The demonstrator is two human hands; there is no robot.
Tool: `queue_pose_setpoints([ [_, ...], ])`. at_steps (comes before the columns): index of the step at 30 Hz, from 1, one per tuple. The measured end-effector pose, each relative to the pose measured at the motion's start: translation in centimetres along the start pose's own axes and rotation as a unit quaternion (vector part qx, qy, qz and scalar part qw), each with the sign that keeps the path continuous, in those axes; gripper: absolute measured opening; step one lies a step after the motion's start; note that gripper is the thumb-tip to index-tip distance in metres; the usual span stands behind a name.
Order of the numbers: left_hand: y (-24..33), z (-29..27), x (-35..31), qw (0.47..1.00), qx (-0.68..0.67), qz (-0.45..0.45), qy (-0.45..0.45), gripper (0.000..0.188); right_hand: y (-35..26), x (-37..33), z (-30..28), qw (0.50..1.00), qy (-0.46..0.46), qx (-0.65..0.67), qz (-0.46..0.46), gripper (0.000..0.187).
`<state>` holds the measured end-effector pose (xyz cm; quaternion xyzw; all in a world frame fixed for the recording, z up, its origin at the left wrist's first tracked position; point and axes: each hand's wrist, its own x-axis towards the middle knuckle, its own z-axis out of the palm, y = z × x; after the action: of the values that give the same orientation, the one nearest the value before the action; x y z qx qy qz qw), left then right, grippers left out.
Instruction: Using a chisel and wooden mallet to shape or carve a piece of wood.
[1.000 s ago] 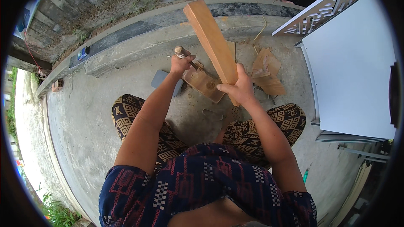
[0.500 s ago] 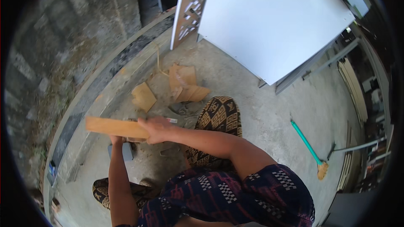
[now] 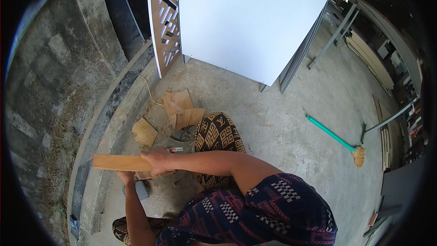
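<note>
A light-brown wooden board (image 3: 119, 162) lies crosswise in front of me, low over the concrete floor. My right hand (image 3: 158, 160) is closed round its right end. At its near edge, my left hand (image 3: 127, 176) grips the board from below, its fingers partly hidden by the wood. Just under the hands is a blue-grey block (image 3: 142, 190). A small white-and-red packet (image 3: 175, 149) lies just beyond my right wrist. Past the board, a broken piece of wood (image 3: 144, 132) and several thin brown scraps (image 3: 182, 107) lie on the floor.
A large white panel (image 3: 250, 23) stands ahead, beside a cut-out patterned panel (image 3: 165, 27). On the right lies a green-handled brush (image 3: 334, 134). A low concrete kerb (image 3: 107, 136) curves along the left. Metal frames and stacked boards (image 3: 371, 61) line the far right.
My view has turned, so the surroundings sit differently in the picture. Both hands keep their hold on the board, which stays nearly in the same place over the floor.
</note>
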<state>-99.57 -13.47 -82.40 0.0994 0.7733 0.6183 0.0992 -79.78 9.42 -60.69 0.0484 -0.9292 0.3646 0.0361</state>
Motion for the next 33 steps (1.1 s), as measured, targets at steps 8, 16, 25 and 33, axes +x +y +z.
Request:
queue_pose_setpoints([
  [8,3.6,-0.1,-2.0,0.973,0.211,0.086,-0.024,0.032,-2.8,-0.4,-1.0,0.999,0.030,0.029,-0.018,0.057],
  [16,-3.2,-4.0,-0.5,0.975,0.174,0.138,-0.022,0.022,-1.8,-0.3,0.2,0.994,-0.096,-0.037,0.023,0.058],
  [25,5.5,1.7,-3.2,0.991,0.089,0.081,0.065,0.020,-3.3,0.3,-1.8,0.987,0.112,0.072,-0.090,0.065],
  [33,3.4,0.3,-3.4,0.944,0.235,0.185,0.142,0.025,-2.8,1.5,-0.8,0.987,-0.136,-0.039,0.079,0.066],
])
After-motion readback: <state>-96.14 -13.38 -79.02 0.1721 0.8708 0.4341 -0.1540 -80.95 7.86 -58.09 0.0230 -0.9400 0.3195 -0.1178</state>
